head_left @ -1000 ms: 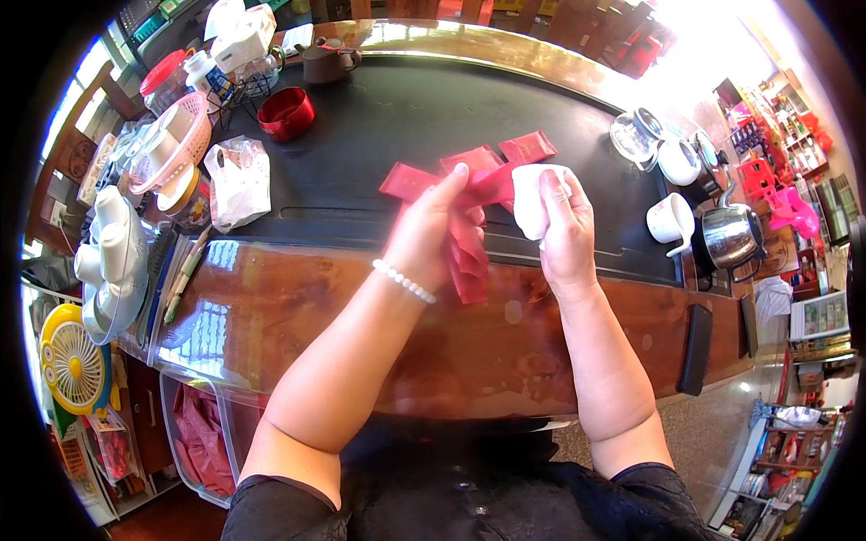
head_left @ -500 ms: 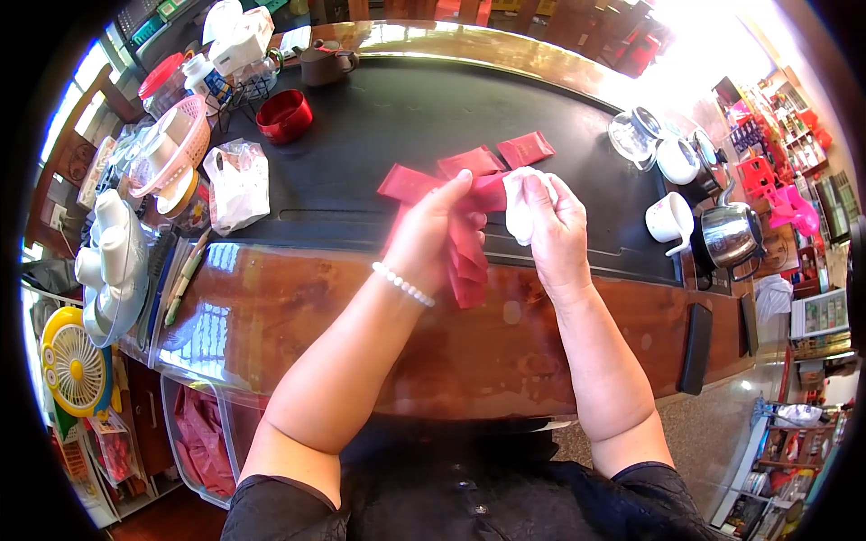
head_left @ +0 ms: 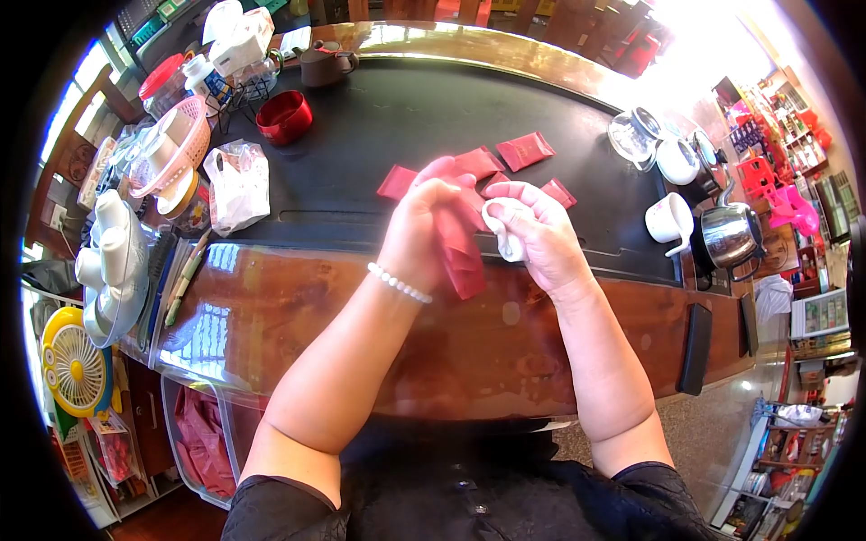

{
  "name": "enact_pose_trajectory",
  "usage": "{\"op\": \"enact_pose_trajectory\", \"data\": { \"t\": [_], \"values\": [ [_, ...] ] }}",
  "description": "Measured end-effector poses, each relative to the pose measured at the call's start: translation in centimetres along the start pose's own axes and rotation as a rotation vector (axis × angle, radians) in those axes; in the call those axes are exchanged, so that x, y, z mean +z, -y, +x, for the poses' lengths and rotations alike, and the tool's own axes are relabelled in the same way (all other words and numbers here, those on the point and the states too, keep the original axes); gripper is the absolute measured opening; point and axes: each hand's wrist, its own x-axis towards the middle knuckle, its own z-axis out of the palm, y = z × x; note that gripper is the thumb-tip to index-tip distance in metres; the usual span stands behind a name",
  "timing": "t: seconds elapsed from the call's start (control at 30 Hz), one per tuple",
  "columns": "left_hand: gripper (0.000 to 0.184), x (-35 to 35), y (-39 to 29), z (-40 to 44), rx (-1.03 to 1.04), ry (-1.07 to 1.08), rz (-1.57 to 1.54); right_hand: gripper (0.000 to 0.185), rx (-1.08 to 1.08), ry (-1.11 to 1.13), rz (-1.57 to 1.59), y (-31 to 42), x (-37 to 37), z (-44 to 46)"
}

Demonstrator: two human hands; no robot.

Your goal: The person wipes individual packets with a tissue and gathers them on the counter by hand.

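Note:
My left hand [head_left: 417, 230], wearing a white bead bracelet, is closed around several red sachets [head_left: 462, 261] that hang below its fingers. In my right hand [head_left: 552, 242], a folded white cloth or tissue [head_left: 507, 236] is pinched between thumb and fingers, close beside the left hand's sachets. Whether it touches them I cannot tell. More red sachets lie on the black tray just beyond the hands: one at the back [head_left: 525, 151], another [head_left: 478, 162] partly covered, one [head_left: 558, 192] behind my right hand, and one [head_left: 397, 182] left of my left hand.
The black tray [head_left: 388, 108] is set in a glossy wooden table [head_left: 487, 361]. To the left stand a red bowl [head_left: 284, 117], a plastic bag [head_left: 239, 185], a brown teapot [head_left: 325, 65] and cups in baskets. At right are a white cup [head_left: 668, 218] and a metal kettle [head_left: 729, 236].
My right hand has moved left and slightly down with the white cloth, closer to my left hand. A sachet behind it now shows. The left hand has shifted a little, its sachets rising slightly.

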Motion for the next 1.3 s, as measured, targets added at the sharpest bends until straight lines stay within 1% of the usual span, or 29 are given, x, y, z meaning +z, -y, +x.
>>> {"op": "enact_pose_trajectory", "data": {
  "t": [0.03,0.13,0.23,0.33,0.43,0.53,0.63,0.7,0.73,0.77,0.87,0.97,1.07,1.1,1.2,1.3],
  "values": [
    [0.031,0.2,0.0,-0.1,0.005,0.009,0.005,0.020,-0.015,-0.008,-0.012,0.0,0.0,0.0],
    [0.038,-0.9,-0.2,0.7,-0.147,0.145,-0.017,0.022,-0.050,-0.020,-0.038,0.0,0.0,0.0],
    [0.038,-0.9,0.3,0.7,-0.152,0.135,-0.023,0.022,-0.060,-0.019,-0.056,0.2,0.0,-0.1],
    [0.037,-0.6,-0.2,0.2,-0.140,0.160,0.057,0.021,-0.047,-0.031,-0.065,0.3,0.0,-0.1],
    [0.036,-0.5,-0.1,0.3,-0.091,0.145,0.088,0.020,-0.029,-0.044,-0.040,0.3,-0.1,0.0],
    [0.036,0.1,0.3,0.2,-0.041,0.126,0.007,0.020,-0.066,-0.091,-0.015,-0.1,-0.2,0.1],
    [0.035,0.2,0.0,0.0,-0.145,0.095,0.025,0.019,-0.148,-0.104,0.042,-0.2,-0.8,0.5],
    [0.028,0.2,0.3,0.0,-0.171,0.082,0.023,0.018,-0.197,-0.090,0.092,-0.1,-1.0,0.6],
    [0.025,0.1,0.5,0.0,-0.184,0.075,0.021,0.019,-0.191,-0.088,0.066,-0.1,-0.9,0.6],
    [0.025,0.0,0.7,0.1,-0.164,0.120,0.019,0.020,-0.184,-0.085,0.041,0.0,-0.7,0.4],
    [0.023,0.1,0.3,-0.1,-0.179,0.107,0.039,0.023,-0.135,-0.102,-0.075,0.5,0.7,-0.2],
    [0.021,-0.3,0.1,-0.2,-0.188,0.198,0.064,0.025,-0.094,-0.080,-0.157,0.2,0.6,-0.1],
    [0.016,1.0,0.5,-0.7,-0.136,0.085,0.082,0.024,-0.047,-0.075,-0.189,0.3,0.2,-0.1],
    [0.014,0.9,0.6,-0.6,-0.124,0.096,0.108,0.023,-0.029,-0.081,-0.195,0.3,0.2,-0.1],
    [0.009,0.7,0.9,-0.4,-0.110,0.128,0.168,0.022,-0.100,-0.111,-0.174,-0.4,0.1,0.2],
    [0.008,0.6,0.7,-0.3,-0.116,0.125,0.168,0.019,-0.105,-0.092,-0.176,-0.4,0.1,0.1]
  ]
}}
